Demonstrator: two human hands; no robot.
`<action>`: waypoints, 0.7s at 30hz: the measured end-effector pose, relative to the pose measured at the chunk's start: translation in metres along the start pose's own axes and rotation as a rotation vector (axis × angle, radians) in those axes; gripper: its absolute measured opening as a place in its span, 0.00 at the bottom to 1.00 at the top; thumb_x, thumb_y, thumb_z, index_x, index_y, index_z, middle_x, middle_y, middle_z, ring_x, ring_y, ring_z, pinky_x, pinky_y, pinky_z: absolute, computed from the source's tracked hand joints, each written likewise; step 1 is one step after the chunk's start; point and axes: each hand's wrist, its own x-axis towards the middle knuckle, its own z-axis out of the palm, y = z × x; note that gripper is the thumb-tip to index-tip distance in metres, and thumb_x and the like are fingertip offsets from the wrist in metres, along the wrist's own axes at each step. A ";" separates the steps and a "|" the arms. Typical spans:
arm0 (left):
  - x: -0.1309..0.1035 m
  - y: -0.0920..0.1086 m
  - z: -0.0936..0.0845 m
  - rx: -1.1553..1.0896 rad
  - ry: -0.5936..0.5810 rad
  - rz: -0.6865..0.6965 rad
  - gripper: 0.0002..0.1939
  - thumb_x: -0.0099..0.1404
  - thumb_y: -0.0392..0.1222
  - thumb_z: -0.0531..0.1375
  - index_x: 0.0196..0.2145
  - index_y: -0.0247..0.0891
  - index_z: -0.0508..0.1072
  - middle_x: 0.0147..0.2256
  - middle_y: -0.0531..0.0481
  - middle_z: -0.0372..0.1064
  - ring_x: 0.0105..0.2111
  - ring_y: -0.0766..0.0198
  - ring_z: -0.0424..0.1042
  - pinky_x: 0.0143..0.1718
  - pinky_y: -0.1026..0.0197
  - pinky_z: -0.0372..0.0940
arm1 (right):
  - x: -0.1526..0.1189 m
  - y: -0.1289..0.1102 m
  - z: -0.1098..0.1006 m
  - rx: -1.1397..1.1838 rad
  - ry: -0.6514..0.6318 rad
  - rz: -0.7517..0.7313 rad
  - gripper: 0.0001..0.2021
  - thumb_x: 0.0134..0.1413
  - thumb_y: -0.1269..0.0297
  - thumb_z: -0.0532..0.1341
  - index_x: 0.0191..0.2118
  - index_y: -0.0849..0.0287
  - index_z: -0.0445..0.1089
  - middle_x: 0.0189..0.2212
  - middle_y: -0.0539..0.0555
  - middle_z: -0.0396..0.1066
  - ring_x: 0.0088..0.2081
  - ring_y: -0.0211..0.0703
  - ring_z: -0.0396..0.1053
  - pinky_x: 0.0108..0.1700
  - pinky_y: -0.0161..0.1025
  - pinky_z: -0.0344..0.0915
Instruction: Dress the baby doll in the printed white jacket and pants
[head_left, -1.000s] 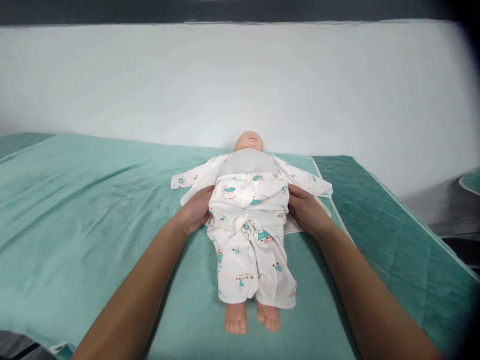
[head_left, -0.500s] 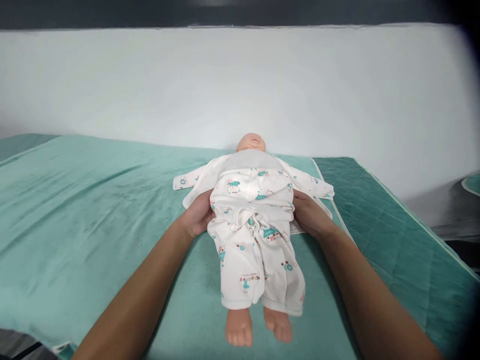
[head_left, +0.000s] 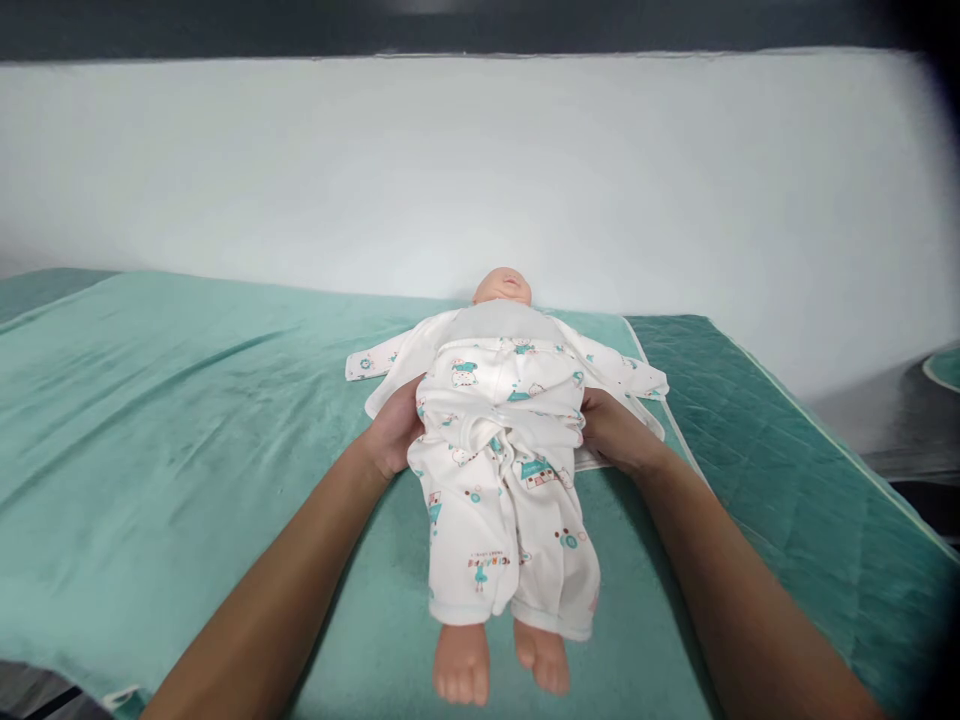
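Trousers up on the doll, shirt lying open

In the head view, the trousers covered both legs and reached the torso, bare feet showing below; the crotch was bunched and the shirt's front unjoined, apparently unfinished. The trousers' hips lay between the left hand and right hand, touching both; hidden fingers left each grip's closure impossible to tell.

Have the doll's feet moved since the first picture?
Yes: the doll's feet now show lower in the view, farther from the white wall behind.
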 end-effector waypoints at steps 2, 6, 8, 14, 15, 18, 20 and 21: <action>0.000 0.000 0.000 0.016 0.004 0.014 0.22 0.60 0.51 0.60 0.46 0.34 0.77 0.37 0.42 0.79 0.40 0.48 0.77 0.44 0.51 0.71 | -0.001 -0.001 0.000 0.014 -0.003 0.007 0.08 0.46 0.63 0.64 0.32 0.57 0.79 0.28 0.49 0.77 0.37 0.47 0.72 0.45 0.44 0.66; -0.001 0.000 0.002 0.008 0.007 0.004 0.22 0.60 0.51 0.60 0.46 0.34 0.77 0.37 0.43 0.79 0.40 0.48 0.77 0.44 0.51 0.71 | -0.001 -0.001 -0.001 0.021 0.001 0.017 0.09 0.46 0.61 0.65 0.34 0.57 0.79 0.28 0.50 0.78 0.38 0.48 0.72 0.46 0.45 0.66; -0.001 0.000 0.002 -0.012 0.003 -0.013 0.22 0.60 0.51 0.60 0.47 0.34 0.77 0.37 0.43 0.79 0.41 0.48 0.77 0.45 0.51 0.71 | -0.001 0.001 -0.001 0.007 0.005 0.009 0.09 0.46 0.60 0.66 0.34 0.57 0.80 0.28 0.50 0.78 0.39 0.49 0.73 0.48 0.46 0.66; 0.000 -0.003 0.002 -0.049 0.015 -0.007 0.22 0.60 0.50 0.60 0.47 0.34 0.76 0.37 0.43 0.79 0.41 0.48 0.77 0.44 0.52 0.71 | -0.001 0.005 -0.002 -0.008 -0.011 0.004 0.12 0.46 0.56 0.67 0.35 0.57 0.80 0.28 0.51 0.78 0.40 0.51 0.73 0.47 0.47 0.67; -0.001 -0.003 0.003 -0.046 0.018 -0.006 0.22 0.60 0.50 0.60 0.47 0.34 0.76 0.37 0.43 0.79 0.40 0.48 0.77 0.44 0.52 0.71 | -0.001 0.005 -0.002 -0.021 -0.010 0.004 0.12 0.46 0.56 0.67 0.35 0.57 0.80 0.28 0.51 0.78 0.40 0.51 0.73 0.48 0.48 0.67; -0.001 -0.004 0.004 -0.048 0.015 -0.012 0.22 0.60 0.50 0.60 0.47 0.34 0.76 0.36 0.44 0.79 0.40 0.48 0.77 0.44 0.52 0.71 | -0.001 0.002 -0.003 -0.100 -0.030 0.002 0.11 0.48 0.57 0.66 0.34 0.57 0.80 0.29 0.50 0.78 0.40 0.51 0.73 0.50 0.48 0.66; -0.001 -0.004 0.003 -0.055 0.017 -0.011 0.22 0.60 0.50 0.60 0.47 0.35 0.76 0.36 0.44 0.79 0.40 0.48 0.77 0.44 0.52 0.71 | -0.001 -0.001 -0.003 -0.166 -0.056 -0.007 0.09 0.49 0.59 0.65 0.34 0.56 0.80 0.30 0.50 0.79 0.40 0.51 0.73 0.50 0.48 0.66; 0.000 -0.005 0.002 -0.054 0.019 -0.004 0.22 0.60 0.50 0.60 0.47 0.35 0.77 0.36 0.44 0.79 0.40 0.49 0.77 0.44 0.52 0.72 | -0.001 -0.002 -0.002 -0.192 -0.067 -0.013 0.09 0.50 0.60 0.64 0.34 0.56 0.80 0.30 0.50 0.79 0.39 0.51 0.73 0.50 0.49 0.66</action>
